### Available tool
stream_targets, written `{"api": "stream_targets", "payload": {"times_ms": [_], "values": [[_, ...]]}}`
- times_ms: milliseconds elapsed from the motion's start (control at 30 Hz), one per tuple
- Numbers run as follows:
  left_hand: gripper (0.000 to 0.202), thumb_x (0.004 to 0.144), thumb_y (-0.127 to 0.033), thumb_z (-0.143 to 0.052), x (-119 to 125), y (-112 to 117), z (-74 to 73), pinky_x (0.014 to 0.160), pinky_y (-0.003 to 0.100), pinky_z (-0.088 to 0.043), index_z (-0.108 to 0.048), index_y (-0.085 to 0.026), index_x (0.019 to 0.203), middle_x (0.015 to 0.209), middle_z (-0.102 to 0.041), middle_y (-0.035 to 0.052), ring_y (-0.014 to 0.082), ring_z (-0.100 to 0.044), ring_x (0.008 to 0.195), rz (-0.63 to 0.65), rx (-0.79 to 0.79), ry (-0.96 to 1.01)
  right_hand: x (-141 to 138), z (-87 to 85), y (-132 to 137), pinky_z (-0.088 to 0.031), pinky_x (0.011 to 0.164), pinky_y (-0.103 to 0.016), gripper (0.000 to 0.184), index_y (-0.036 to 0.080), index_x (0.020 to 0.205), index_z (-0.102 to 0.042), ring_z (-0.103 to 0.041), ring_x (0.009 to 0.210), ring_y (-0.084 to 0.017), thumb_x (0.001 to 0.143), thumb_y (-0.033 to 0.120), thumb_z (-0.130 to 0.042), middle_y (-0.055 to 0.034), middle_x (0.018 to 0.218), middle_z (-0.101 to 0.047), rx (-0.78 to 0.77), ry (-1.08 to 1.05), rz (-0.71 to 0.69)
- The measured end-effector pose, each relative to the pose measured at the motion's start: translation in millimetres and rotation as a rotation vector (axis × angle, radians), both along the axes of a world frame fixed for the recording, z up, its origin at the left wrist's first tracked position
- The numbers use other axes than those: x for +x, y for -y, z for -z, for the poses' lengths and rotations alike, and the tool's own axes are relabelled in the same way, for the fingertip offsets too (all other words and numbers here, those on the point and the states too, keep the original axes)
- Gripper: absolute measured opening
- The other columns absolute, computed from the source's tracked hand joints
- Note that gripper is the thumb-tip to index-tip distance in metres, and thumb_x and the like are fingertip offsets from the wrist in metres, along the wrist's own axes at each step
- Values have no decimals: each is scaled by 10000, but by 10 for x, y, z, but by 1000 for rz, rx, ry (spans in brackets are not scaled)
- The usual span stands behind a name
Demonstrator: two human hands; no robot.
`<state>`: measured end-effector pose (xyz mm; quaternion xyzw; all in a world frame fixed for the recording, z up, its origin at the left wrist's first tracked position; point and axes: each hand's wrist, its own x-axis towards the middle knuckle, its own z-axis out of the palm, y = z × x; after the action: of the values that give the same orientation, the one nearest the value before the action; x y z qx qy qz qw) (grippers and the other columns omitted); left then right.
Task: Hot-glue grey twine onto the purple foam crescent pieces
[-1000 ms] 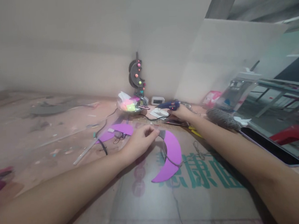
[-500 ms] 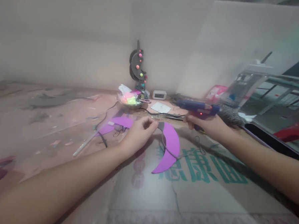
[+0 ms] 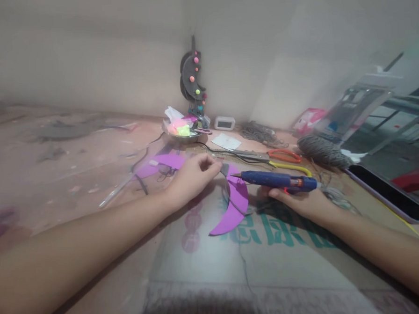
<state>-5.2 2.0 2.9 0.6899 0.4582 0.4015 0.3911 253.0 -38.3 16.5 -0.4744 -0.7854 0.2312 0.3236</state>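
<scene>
Left hand (image 3: 193,179) had thumb and fingers pinched on the grey-covered upper end of the purple crescent (image 3: 240,202), which sat above the printed cardboard (image 3: 198,274), pointed lower end toward the wearer. A grey strand crossed the crescent. Right hand (image 3: 303,201) was wrapped around the blue glue gun (image 3: 267,178), red light on, nozzle aimed left over the crescent's upper part; contact unclear. Behind the gun: orange-handled scissors (image 3: 285,156) and a yellow handle (image 3: 294,168). Yarn ball (image 3: 321,151) and phone (image 3: 390,192) lay to the right. More purple pieces (image 3: 171,162) lay left of the crescent, bowl (image 3: 183,139) behind them on the counter (image 3: 80,182), dark ornament with colored balls (image 3: 191,80) near the wall.
</scene>
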Motion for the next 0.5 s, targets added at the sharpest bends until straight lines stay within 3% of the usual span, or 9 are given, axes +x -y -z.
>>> {"api": "stream_targets", "payload": {"times_ms": [267,500], "values": [[279,843,-440,-521,-3,16,1,548,226,-381,-518,-181,738,666,-603,-13,109,-531,567,34,-16,-10,-27,-8,-4,-556,639,-347,214,245,735,-642,-663,678,-217,769,455,-664,-34,735,-700,-29,-23,-5],[293,854,-470,-501,-17,14,21,532,230,-380,-518,-192,766,665,-602,-15,114,-524,557,41,-35,-24,-28,-4,13,-522,562,-290,210,221,736,-603,-637,633,-192,802,420,-611,-26,690,-670,37,105,60]]}}
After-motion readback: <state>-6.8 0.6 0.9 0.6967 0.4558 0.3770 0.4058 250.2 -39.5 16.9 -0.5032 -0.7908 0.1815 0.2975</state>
